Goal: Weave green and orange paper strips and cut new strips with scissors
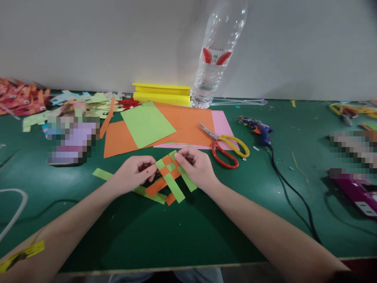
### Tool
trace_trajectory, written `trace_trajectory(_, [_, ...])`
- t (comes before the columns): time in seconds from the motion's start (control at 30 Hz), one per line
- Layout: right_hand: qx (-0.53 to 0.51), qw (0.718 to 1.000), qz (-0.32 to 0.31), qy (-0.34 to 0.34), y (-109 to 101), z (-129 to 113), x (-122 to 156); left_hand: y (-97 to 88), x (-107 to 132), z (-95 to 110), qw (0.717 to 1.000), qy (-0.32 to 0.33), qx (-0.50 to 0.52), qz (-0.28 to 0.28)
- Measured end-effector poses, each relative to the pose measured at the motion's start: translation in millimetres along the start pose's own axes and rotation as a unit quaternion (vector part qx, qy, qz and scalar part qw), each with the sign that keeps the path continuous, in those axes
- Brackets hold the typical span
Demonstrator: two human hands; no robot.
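Between my hands is a small woven piece [171, 167] of orange and light green paper strips, crossed in a checkered pattern, with loose strip ends hanging toward me. My left hand [136, 173] pinches its left corner between thumb and fingers. Along its upper right edge, my right hand [196, 167] grips it with the thumb on top. A light green paper strip [103, 174] lies on the table, passing behind my left hand and under the weave. Just beyond my hands are a light green sheet [149, 125], an orange sheet [188, 118] and red-and-yellow-handled scissors [221, 143].
A clear plastic bottle [210, 74] stands by the wall beside folded yellow paper [161, 93]. Right lies a blue glue gun [259, 129] with a black cord [290, 192]. Paper strips [85, 104] and woven orange-red pieces [22, 98] are piled left, near a blurred phone-like object [75, 141].
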State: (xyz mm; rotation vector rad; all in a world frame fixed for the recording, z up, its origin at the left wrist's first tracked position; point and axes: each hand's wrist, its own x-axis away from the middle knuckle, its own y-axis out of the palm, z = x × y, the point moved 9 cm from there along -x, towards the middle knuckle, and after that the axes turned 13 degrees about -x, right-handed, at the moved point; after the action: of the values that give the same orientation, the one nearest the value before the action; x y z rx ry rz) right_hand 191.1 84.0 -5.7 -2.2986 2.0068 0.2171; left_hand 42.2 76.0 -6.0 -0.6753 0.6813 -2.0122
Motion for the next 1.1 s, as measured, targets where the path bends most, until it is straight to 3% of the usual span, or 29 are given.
trace_trajectory(0.23, [-0.005, 1.000, -0.014, 0.006, 1.8, -0.3, 0.1, 4.4, 1.7, 0.5, 0.999, -0.006, 0.032, -0.038])
trace_trajectory(0.47, [0.007, 0.999, -0.035, 0.010, 7.2, 0.1, 0.6, -23.3, 3.6, 3.7, 0.993, 0.016, -0.044, 0.110])
trace_trajectory(0.7, [0.068, 0.993, -0.099, -0.016, 22.2, -8.8, 6.6, -0.3, -1.8, -0.4, 0.998, -0.011, 0.007, 0.057])
trace_trajectory(0.83, [0.069, 0.994, -0.089, 0.001, 19.6, -5.7, 5.0, 4.5, -2.7, -5.3, 0.998, -0.029, 0.033, 0.035])
trace_trajectory(1.1, [0.036, 0.997, -0.069, 0.028, 14.6, -1.0, 2.1, 1.7, -3.3, -4.2, 0.997, -0.021, 0.059, 0.040])
